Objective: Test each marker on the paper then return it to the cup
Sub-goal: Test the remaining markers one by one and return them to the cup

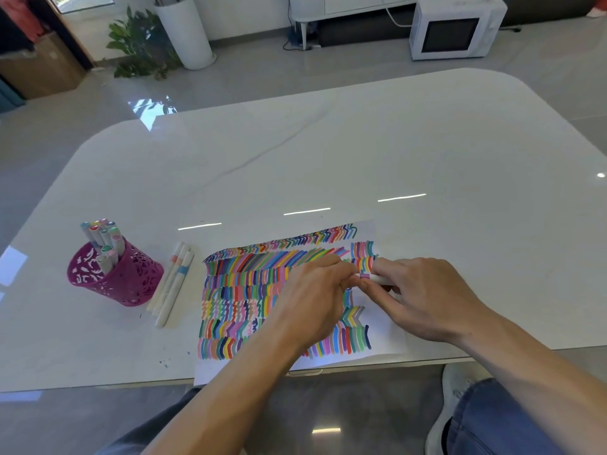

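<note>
Right hand (423, 300) of mine pinches the white marker (381, 279) by its body while my left hand (312, 297) grips its purple-banded end, both over the coloured paper (387, 343), well apart from the pink cup (121, 280).

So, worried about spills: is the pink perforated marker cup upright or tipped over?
Upright: the pink perforated cup stands on its base on the white table, pastel-capped markers poking up from it.

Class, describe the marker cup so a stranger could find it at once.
On the glossy white table, look left of the colour-striped paper sheet. Past loose white markers stands a magenta perforated cup, the only upright container, holding pastel-capped markers.
</note>
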Motion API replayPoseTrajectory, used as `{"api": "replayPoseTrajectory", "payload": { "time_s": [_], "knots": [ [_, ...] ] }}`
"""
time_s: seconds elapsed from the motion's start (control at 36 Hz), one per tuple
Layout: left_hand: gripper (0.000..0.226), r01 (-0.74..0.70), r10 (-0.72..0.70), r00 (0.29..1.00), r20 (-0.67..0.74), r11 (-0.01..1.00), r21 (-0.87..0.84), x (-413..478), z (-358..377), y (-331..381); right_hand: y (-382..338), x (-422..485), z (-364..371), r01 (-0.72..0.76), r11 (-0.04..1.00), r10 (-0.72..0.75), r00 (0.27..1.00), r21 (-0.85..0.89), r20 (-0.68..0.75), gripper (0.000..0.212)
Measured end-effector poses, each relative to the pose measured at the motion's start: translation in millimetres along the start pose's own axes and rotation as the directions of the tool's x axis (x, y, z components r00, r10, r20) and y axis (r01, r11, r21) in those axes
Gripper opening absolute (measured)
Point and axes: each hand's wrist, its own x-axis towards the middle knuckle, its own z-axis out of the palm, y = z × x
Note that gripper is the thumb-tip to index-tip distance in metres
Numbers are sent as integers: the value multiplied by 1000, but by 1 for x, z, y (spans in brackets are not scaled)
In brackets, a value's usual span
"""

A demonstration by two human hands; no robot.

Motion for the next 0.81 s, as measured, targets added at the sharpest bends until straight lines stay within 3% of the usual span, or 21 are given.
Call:
{"api": "replayPoseTrajectory", "payload": {
  "time_s": [0.33,0.47,0.58,0.69,0.81],
  "knots": [
    [21,-1,1,1000,5,1000,7,-2,-4,5,-8,2,-7,-48,997,44,996,56,75,39],
    [21,0,0,1000,26,1000,0,-3,-4,1,-7,1,-3,-68,996,63,994,58,92,45],
    [18,36,-34,998,-56,999,39,0,-14,-11,5,3,-7,-174,977,170,985,124,41,61],
    [22,136,-134,987,-92,991,12,0,-25,-22,18,0,-13,-228,951,229,973,208,20,54],
    [25,84,-84,996,-27,996,-5,-2,-18,-19,24,-1,-7,-249,927,246,968,279,44,44]
  ]
}}
